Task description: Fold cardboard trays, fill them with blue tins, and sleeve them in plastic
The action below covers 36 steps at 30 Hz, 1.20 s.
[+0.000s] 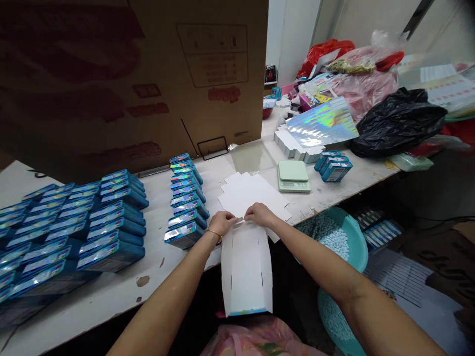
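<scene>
A partly folded white cardboard box blank [247,272] extends from the table edge toward my body, plain inside face up, with a strip of blue print at its near end. My left hand [223,222], a bracelet at its wrist, pinches the left corner of its far edge. At the right corner of that same edge, the fingers of my right hand [260,214] are closed. Just beyond both hands lies a stack of flat white blanks [252,190]. A row of blue printed boxes [187,202] stands left of my left hand.
Many more blue boxes [111,222] fill the table's left side before a large brown carton [222,59]. A pale green scale [293,173], a holographic sheet [322,123] and a black plastic bag [399,123] lie right. Below, a turquoise basin [358,242] holds small pale pellets.
</scene>
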{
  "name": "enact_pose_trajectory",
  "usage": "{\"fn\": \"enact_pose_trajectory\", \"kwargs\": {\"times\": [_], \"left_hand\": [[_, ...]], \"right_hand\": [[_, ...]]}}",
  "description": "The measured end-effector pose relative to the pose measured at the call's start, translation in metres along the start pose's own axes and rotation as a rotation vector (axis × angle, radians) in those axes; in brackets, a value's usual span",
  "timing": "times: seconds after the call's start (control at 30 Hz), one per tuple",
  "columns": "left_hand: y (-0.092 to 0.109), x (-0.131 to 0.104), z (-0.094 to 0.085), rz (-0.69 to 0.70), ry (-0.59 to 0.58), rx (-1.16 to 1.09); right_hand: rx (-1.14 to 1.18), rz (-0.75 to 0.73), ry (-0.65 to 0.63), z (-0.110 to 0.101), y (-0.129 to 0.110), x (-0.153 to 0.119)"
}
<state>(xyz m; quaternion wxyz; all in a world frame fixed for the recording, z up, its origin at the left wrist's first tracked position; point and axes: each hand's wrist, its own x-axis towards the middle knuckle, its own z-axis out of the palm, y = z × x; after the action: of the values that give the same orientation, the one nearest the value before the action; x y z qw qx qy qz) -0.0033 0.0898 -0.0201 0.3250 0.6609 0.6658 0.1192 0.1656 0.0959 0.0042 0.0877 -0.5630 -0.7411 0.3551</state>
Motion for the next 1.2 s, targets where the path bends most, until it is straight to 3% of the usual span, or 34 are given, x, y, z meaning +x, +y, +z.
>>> {"fn": "enact_pose_trajectory", "kwargs": {"times": [0.23, 0.4, 0.63, 0.93, 1.2], "left_hand": [[0.005, -0.007, -0.003, 0.017, -0.060, 0.017], [0.005, -0.011, 0.002, -0.008, -0.038, -0.018], [0.005, -0.022, 0.004, -0.014, -0.048, -0.095], [-0.012, -0.027, 0.008, -0.150, -0.088, -0.325], [-0.002, -0.042, -0.002, -0.039, -0.034, -0.258]], "right_hand": [[-0.015, 0.176, 0.027, -0.009, 0.004, -0.006], [0.145, 0.281, 0.031, -0.005, 0.014, -0.023], [0.206, 0.276, 0.056, 0.009, 0.013, -0.023], [0.261, 0.337, 0.035, 0.017, 0.008, -0.031], [0.411, 0.365, 0.073, 0.023, 0.006, -0.039]]}}
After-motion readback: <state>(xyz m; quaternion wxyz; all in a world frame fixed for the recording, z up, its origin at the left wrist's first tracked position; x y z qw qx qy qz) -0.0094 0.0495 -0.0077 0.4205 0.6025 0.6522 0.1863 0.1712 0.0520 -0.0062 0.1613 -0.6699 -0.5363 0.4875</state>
